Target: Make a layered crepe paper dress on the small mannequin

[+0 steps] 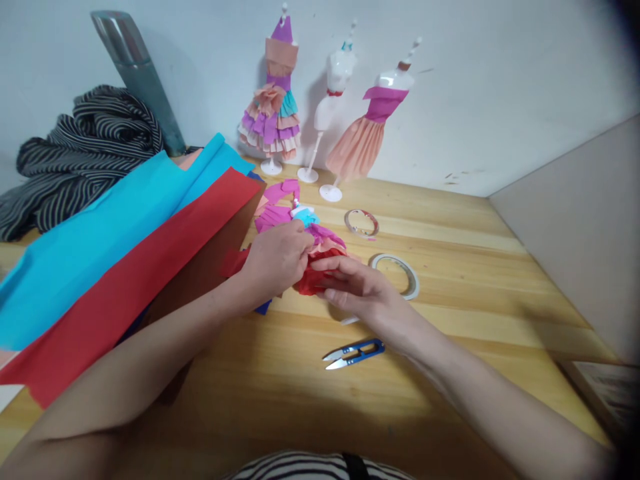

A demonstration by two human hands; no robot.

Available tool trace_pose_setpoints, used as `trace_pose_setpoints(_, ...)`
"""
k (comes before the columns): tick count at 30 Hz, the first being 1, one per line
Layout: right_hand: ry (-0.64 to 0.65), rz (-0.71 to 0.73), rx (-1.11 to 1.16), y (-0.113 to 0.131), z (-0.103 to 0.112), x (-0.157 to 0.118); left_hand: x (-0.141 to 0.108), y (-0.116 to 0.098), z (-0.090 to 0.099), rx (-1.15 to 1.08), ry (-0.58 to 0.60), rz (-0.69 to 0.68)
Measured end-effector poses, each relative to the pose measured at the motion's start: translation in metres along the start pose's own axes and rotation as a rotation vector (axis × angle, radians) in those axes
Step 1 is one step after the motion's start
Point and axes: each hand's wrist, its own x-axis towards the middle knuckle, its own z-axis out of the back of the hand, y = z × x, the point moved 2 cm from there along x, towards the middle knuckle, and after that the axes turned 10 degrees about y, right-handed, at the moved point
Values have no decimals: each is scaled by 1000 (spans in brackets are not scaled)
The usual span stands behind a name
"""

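Observation:
A small doll mannequin lies tilted on the table, its white neck knob and turquoise paper bodice point(306, 217) showing past my left hand. Below the bodice spreads a layered crepe-paper skirt in magenta, peach and red point(313, 283). My left hand point(280, 257) is closed at the skirt's upper part, its fingertips pressed together there. From the right, my right hand point(357, 287) curls its fingers and thumb about the red layer. The mannequin's waist and stand are mostly hidden by my hands. Blue-handled thread snips point(355, 353) lie below my right hand.
Three dress mannequins point(283, 73) stand along the wall. A roll of white tape point(413, 280) and a reddish tape ring point(362, 224) lie right. Turquoise sheets point(100, 227), a red sheet point(130, 287), a striped cloth point(95, 140) and a flask point(145, 80) crowd the left. Magenta scraps point(274, 215) lie behind my left hand.

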Motion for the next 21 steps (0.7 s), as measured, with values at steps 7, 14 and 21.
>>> trace_pose_setpoints(7, -27, -82, -31, 18, -6, -10, 2, 2, -1, -20, 18, 23)
trace_pose_setpoints(14, -57, -85, -67, 17, -5, -13, 2, 1, 1, -39, 41, 31)
trace_pose_setpoints(21, -88, -130, -106, 16, -4, -13, 3, 3, 0, -24, 40, 42)
